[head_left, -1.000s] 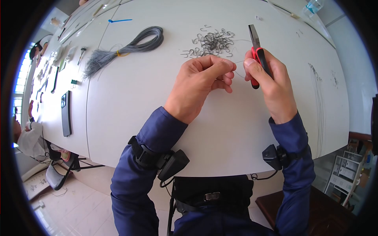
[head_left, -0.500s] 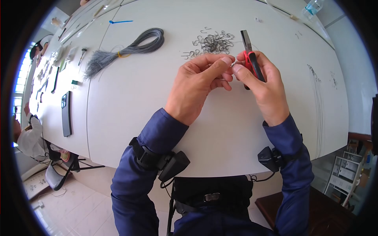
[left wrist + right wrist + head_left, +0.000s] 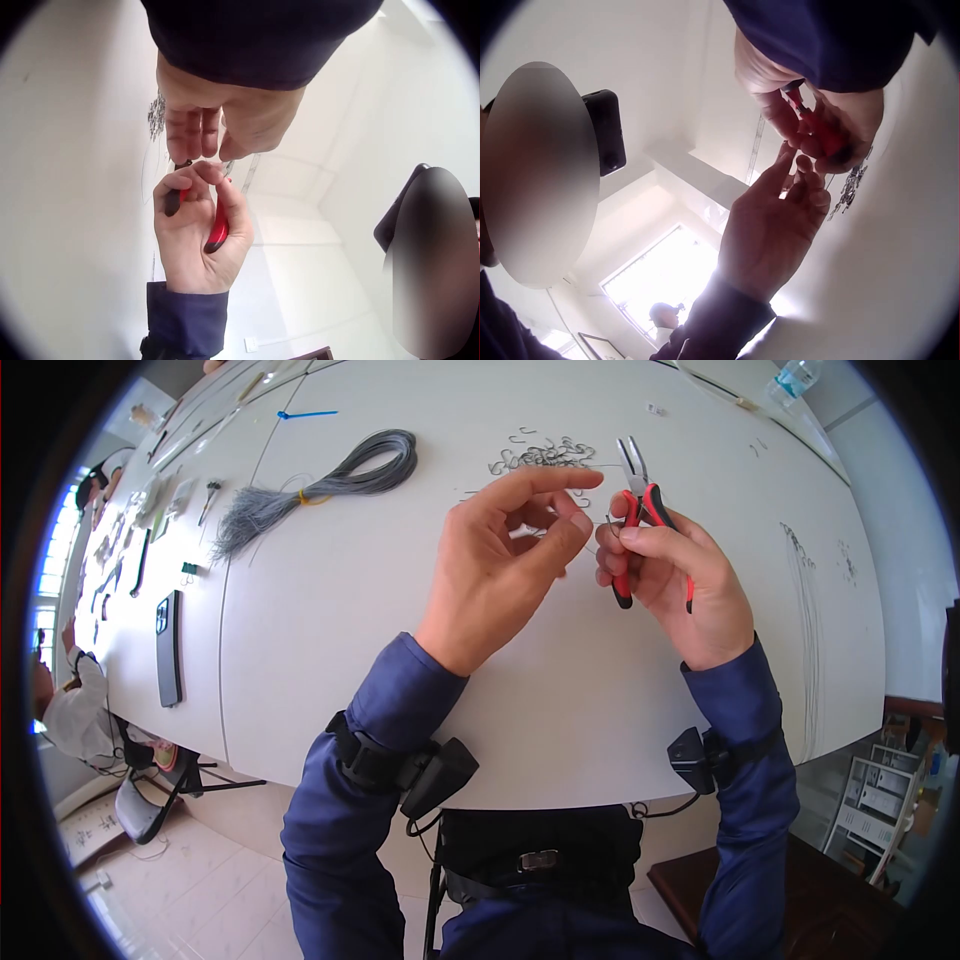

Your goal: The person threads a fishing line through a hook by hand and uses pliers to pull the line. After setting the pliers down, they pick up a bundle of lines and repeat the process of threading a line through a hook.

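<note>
In the head view my right hand holds pliers with red and black handles. Their handles are spread and their tips point away from me, slightly parted. Between its thumb and a finger, the same hand pinches a small bent wire hook. My left hand is just to the left, thumb and index finger apart with nothing visible between them. Beyond it lies a pile of small bent wire hooks, partly hidden by the left hand. The left wrist view shows the pliers resting across the right palm.
A bundle of grey wire tied with a yellow band lies at the back left. Long thin wires run along the table's right side. A phone and a blue cable tie lie left. A bottle stands far right.
The hands came together at the fingertips, then parted. The left fingers have spread, the right hand has turned palm up with the hook, and the pliers have opened.
</note>
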The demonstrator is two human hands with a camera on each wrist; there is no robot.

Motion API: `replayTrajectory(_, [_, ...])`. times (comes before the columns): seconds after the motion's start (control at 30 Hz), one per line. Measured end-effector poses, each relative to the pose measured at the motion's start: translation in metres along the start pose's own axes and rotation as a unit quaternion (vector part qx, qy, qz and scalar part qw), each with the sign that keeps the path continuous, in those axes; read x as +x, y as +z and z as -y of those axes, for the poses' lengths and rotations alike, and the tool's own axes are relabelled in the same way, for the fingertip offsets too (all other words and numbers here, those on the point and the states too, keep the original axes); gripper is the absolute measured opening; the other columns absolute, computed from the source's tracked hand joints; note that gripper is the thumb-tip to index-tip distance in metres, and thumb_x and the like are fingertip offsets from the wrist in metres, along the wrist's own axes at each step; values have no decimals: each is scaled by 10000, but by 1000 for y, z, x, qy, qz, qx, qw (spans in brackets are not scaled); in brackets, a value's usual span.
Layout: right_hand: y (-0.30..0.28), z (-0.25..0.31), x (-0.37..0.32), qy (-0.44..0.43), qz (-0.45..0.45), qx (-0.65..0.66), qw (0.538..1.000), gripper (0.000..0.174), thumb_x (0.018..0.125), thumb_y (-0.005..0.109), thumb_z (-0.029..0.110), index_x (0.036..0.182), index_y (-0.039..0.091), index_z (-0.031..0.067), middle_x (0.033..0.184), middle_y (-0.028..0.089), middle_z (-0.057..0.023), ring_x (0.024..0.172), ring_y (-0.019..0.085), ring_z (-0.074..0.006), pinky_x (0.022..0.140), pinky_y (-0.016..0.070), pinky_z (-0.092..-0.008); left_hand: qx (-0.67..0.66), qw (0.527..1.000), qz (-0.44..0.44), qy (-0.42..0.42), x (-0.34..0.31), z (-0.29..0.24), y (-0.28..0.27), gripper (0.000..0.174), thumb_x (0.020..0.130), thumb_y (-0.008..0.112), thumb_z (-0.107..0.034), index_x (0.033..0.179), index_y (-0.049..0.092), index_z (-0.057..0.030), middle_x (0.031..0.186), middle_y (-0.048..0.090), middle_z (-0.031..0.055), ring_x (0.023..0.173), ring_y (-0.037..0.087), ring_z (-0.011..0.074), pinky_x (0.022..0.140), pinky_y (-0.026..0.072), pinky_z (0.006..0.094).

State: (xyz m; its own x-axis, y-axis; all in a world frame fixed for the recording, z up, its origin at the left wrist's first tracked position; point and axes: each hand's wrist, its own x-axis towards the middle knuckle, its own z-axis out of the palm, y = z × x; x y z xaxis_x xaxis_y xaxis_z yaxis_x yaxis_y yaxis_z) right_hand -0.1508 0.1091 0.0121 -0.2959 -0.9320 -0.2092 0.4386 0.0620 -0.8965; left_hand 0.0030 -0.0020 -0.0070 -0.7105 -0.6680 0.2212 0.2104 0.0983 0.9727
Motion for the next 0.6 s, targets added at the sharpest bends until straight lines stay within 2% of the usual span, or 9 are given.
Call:
replayTrajectory(0.07, [-5, 1, 2, 29, 37, 44, 998, 254, 901, 623, 155, 1093, 615, -11, 871, 611, -66, 796, 585, -173, 792, 493, -321, 149, 980, -13, 128, 3, -1, -4, 255, 880, 692, -38, 1129, 733, -74, 956, 641, 54, 833, 624, 144, 697, 519, 281])
replayTrajectory(0.17, [-7, 4, 1, 66, 67, 73, 993, 245, 906, 592, 139, 1087, 611, -25, 870, 606, -77, 800, 580, -182, 794, 495, -336, 229, 950, 30, 208, 5, -1, -13, 260, 863, 733, 7, 1103, 751, -91, 1069, 623, 52, 896, 621, 149, 702, 509, 280])
replayTrajectory(0.27, [-9, 6, 0, 96, 83, 86, 988, 244, 905, 577, 133, 1082, 609, -32, 868, 601, -81, 800, 576, -185, 785, 497, -344, 257, 936, 40, 235, 5, -1, -13, 259, 813, 772, 24, 1042, 767, -97, 1062, 626, 57, 889, 626, 158, 702, 504, 281])
replayTrajectory(0.4, [-10, 6, 0, 131, 75, 115, 982, 243, 897, 574, 125, 1078, 608, -32, 865, 599, -82, 793, 574, -188, 772, 500, -349, 273, 927, 45, 255, 6, 0, -13, 243, 800, 788, 13, 1013, 769, -101, 1055, 630, 64, 869, 627, 163, 700, 505, 281])
replayTrajectory(0.6, [-8, 5, 1, 127, 48, 81, 987, 254, 932, 600, 188, 1088, 616, -11, 867, 604, -46, 745, 557, -145, 751, 492, -318, 278, 928, 35, 245, 5, -2, -13, 152, 802, 775, 4, 939, 740, -54, 986, 658, 68, 813, 626, 158, 684, 502, 278])
